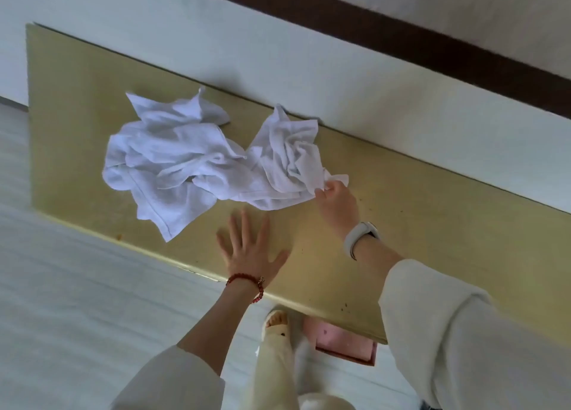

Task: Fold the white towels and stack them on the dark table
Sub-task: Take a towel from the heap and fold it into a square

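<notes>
Nearest the viewer, a person's pale trouser leg and a foot in an open-toed slipper (276, 322) stand on a light floor, just beside a pink box (343, 340) that sits partly under the table's near edge; what the box holds cannot be told.

Above that, 2 arms in cream sleeves reach over a yellowish table (417, 239) that runs along a pale wall. The left hand (251, 252), with a red bead bracelet (247, 281) at its wrist, is spread flat — fingers straight and splayed, holding nothing — over the bare tabletop close to the near edge. The right hand (336, 204), with a white watch (361, 236) on its wrist, reaches farther in; its fingertips are curled and pinch a corner of a white towel (287, 159).

That towel lies crumpled near the table's far edge, one tip touching the wall. To its left, touching it, a larger heap of white towels (167, 165) sprawls unfolded across the middle of the table, one corner reaching toward the near edge.
</notes>
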Tool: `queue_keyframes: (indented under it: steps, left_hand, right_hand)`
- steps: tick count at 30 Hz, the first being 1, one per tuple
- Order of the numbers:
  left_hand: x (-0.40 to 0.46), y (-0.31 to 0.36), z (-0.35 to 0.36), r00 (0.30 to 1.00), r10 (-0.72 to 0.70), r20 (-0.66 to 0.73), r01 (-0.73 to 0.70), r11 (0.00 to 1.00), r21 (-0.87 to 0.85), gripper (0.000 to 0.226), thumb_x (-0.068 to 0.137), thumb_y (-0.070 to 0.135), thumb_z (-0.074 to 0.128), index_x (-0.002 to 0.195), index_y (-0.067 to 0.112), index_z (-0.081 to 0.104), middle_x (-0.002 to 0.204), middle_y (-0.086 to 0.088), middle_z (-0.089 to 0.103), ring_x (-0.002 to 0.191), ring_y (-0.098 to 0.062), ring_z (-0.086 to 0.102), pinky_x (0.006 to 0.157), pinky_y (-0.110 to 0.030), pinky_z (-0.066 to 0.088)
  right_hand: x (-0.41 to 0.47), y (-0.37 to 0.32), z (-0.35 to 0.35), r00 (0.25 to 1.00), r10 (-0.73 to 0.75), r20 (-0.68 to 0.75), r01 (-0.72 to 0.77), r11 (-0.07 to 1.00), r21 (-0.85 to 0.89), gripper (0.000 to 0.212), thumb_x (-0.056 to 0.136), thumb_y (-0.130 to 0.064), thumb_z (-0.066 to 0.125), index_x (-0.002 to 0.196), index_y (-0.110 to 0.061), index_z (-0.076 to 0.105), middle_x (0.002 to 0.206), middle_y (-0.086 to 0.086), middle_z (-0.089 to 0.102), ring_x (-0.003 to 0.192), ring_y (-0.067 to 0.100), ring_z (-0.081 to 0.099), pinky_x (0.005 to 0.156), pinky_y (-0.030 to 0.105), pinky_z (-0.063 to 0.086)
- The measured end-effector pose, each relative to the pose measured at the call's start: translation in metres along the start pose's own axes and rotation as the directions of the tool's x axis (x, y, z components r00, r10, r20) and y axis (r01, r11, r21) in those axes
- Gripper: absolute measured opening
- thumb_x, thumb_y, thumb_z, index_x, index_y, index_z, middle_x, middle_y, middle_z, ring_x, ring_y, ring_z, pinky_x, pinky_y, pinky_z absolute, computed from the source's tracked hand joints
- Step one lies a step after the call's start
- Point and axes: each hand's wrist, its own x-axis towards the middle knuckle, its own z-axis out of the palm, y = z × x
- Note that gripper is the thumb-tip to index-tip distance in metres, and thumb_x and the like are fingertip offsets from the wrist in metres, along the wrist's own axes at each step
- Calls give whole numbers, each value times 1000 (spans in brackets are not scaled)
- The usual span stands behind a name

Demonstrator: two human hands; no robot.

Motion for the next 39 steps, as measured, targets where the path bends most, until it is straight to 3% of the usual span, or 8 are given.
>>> queue_keyframes:
  steps: [5, 11, 15, 18, 22, 29, 33, 39]
  left_hand:
    - [2, 0, 7, 1000, -19, -6, 19, 999, 44, 94, 62, 79, 0, 144, 35, -11, 152, -6, -25, 138, -30, -26, 107, -57, -15]
    - [-2, 3, -2, 999, -38, 20, 38, 999, 7, 89, 69, 81, 15, 144, 39, -8, 153, -2, -24, 139, -27, -26, 109, -54, -15]
    - [-4, 21, -28, 989, -143, -46, 128, 963, -236, 59, 88, 45, 51, 140, 26, 31, 155, -3, 10, 143, -22, 0, 115, -46, 6]
    - [-14, 51, -64, 961, -166, -221, 36, 868, -495, 42, 88, 20, 56, 128, 12, 48, 140, -8, 41, 128, -25, 35, 107, -34, 30]
    - [-42, 113, -118, 884, -117, -452, -224, 743, -630, 36, 88, 6, 55, 124, 10, 53, 130, -5, 49, 121, -22, 45, 103, -33, 37]
    - [-112, 209, -172, 890, 56, -453, -420, 490, -764, 43, 90, 0, 49, 128, 20, 50, 131, 9, 52, 114, 5, 48, 92, -9, 38]
    - [-146, 251, -162, 913, 102, -394, -403, 360, -841, 45, 84, -1, 57, 123, 20, 53, 108, 4, 63, 106, -6, 57, 94, -23, 46]
    - [-171, 282, -141, 920, 84, -383, -384, 389, -838, 12, 74, 13, 67, 73, 21, 59, 91, 8, 55, 90, -12, 58, 82, -19, 42]
  right_hand:
    - [29, -7, 14, 997, 71, -39, -72, 997, -5, 30, 85, -25, 51, 61, -14, 37, 56, -1, 39, 45, 15, 35, 47, 26, 28]
    - [17, -17, 5, 989, -74, -130, 81, 996, 45, 11, 87, -14, 49, 77, -15, 43, 83, 2, 50, 74, 19, 47, 63, 32, 40]
    - [7, -26, -38, 944, -298, -140, 315, 942, 120, 2, 88, -9, 51, 88, -9, 49, 72, -6, 49, 72, 17, 49, 63, 23, 35]
    - [0, -33, -83, 848, -513, -131, 529, 830, 174, 11, 88, -3, 50, 96, -1, 56, 78, -5, 56, 72, 11, 50, 60, 11, 35]
    - [-21, -40, -151, 695, -718, -43, 707, 671, 223, 15, 86, -7, 46, 94, -4, 59, 82, -7, 59, 73, -3, 51, 66, 4, 37]
    - [-70, -23, -265, 342, -922, 185, 934, 355, 43, 13, 91, -16, 44, 99, -17, 55, 91, -15, 59, 76, 13, 56, 69, 29, 45]
    - [-95, -4, -311, 348, -900, 262, 932, 363, 7, 7, 93, -25, 49, 93, -20, 44, 69, -11, 54, 55, 10, 45, 55, 24, 36]
    - [-106, 30, -335, 373, -910, 179, 919, 389, 65, 20, 87, -27, 60, 83, -21, 42, 59, -13, 46, 53, 9, 43, 52, 17, 33]
